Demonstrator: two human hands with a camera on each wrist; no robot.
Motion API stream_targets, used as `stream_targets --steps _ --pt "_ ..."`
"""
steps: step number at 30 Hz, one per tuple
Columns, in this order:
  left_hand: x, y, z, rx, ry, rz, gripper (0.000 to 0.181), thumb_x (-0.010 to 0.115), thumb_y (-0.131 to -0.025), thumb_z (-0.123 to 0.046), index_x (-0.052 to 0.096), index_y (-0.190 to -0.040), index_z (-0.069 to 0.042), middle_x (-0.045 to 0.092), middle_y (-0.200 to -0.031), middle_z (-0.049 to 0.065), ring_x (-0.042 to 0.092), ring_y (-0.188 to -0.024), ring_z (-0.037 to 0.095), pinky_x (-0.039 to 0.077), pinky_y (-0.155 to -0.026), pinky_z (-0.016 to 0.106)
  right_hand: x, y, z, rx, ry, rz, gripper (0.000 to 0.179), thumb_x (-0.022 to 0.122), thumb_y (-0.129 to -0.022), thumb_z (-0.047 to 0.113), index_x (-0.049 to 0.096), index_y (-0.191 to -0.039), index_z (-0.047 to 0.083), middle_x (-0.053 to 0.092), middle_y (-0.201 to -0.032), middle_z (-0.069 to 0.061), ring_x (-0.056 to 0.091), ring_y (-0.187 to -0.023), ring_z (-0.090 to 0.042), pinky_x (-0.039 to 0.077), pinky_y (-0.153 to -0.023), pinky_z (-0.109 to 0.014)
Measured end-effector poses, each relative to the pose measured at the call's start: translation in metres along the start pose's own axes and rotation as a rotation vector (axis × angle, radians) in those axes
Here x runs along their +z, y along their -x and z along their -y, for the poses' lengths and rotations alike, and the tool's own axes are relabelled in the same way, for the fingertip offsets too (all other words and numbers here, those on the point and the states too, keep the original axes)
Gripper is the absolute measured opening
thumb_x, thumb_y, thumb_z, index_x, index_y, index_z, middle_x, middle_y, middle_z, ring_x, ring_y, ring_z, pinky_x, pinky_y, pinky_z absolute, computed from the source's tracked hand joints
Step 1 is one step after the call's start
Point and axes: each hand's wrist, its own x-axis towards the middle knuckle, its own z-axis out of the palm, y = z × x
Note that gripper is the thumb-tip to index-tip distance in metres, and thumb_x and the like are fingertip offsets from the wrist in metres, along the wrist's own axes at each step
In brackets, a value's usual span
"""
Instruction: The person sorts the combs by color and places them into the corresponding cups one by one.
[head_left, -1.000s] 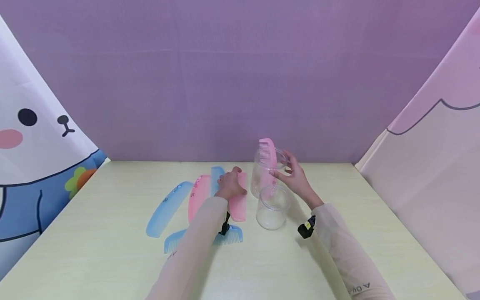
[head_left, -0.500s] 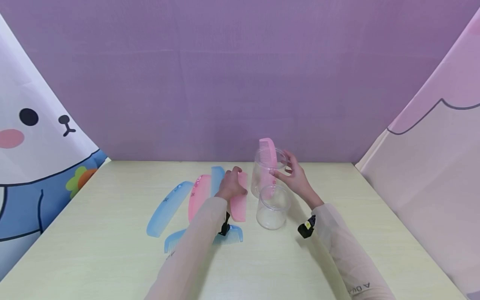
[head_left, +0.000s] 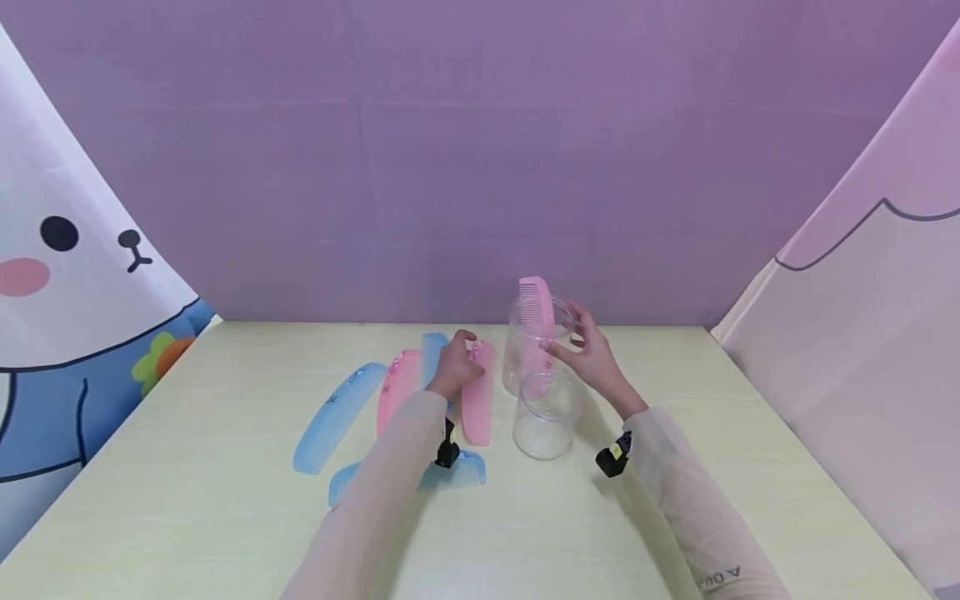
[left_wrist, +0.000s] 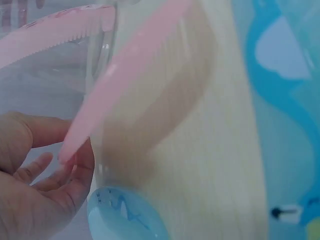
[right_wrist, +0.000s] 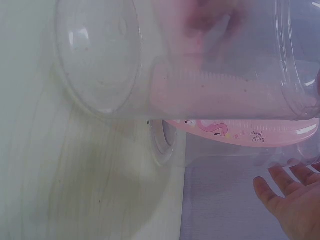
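Observation:
In the head view my left hand (head_left: 456,365) pinches the upper part of a pink comb (head_left: 477,408) between thumb and fingers. The left wrist view shows this pink comb (left_wrist: 127,70) tilted, casting a wide shadow on the table. My right hand (head_left: 592,358) curves around the upper side of the far clear jar (head_left: 512,354), thumb and fingers at its rim. Another pink comb (head_left: 536,304) stands in that jar, its top sticking out. A second clear jar (head_left: 542,433) stands just in front. In the right wrist view my right hand's fingers (right_wrist: 285,182) lie along the far jar.
Left of my left hand lie a blue comb (head_left: 433,354), a pink comb (head_left: 397,387) and another blue comb (head_left: 337,417). A further blue comb (head_left: 465,472) lies under my left forearm. A purple curtain (head_left: 465,167) hangs behind the table (head_left: 187,500).
My left hand has shifted slightly left, and the pink comb in it has tipped up and shows more of its length. My right hand and both jars have stayed in place.

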Motion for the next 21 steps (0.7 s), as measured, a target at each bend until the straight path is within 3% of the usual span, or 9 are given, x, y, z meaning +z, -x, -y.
stream_targets --steps 7,16,21 --pt "-0.006 -0.005 0.000 -0.001 0.068 -0.011 0.058 0.063 -0.073 0.004 0.042 -0.127 -0.004 0.058 -0.113 0.023 0.058 -0.103 0.032 0.053 -0.080 0.036 0.000 0.001 0.002 0.009 -0.004 0.003 0.079 0.065 -0.084 0.013 0.015 -0.143 -0.001 0.027 -0.144 -0.026 0.033 -0.128 -0.045 0.033 -0.103 -0.055" --pt "-0.023 -0.005 -0.010 -0.057 0.188 0.013 0.054 0.062 -0.078 0.001 0.042 -0.128 -0.005 0.056 -0.111 0.019 0.059 -0.093 0.029 0.054 -0.076 0.034 0.001 -0.001 -0.003 -0.003 -0.006 -0.002 0.080 0.065 -0.083 0.014 0.014 -0.143 -0.001 0.026 -0.144 -0.027 0.033 -0.128 -0.044 0.033 -0.103 -0.054" --pt "-0.028 -0.006 -0.013 -0.048 0.220 0.011 0.055 0.061 -0.077 0.002 0.042 -0.128 -0.007 0.056 -0.111 0.017 0.058 -0.088 0.026 0.054 -0.070 0.029 0.001 -0.001 -0.002 0.002 0.004 0.000 0.080 0.065 -0.084 0.015 0.014 -0.143 -0.001 0.026 -0.145 -0.027 0.033 -0.129 -0.043 0.033 -0.103 -0.054"
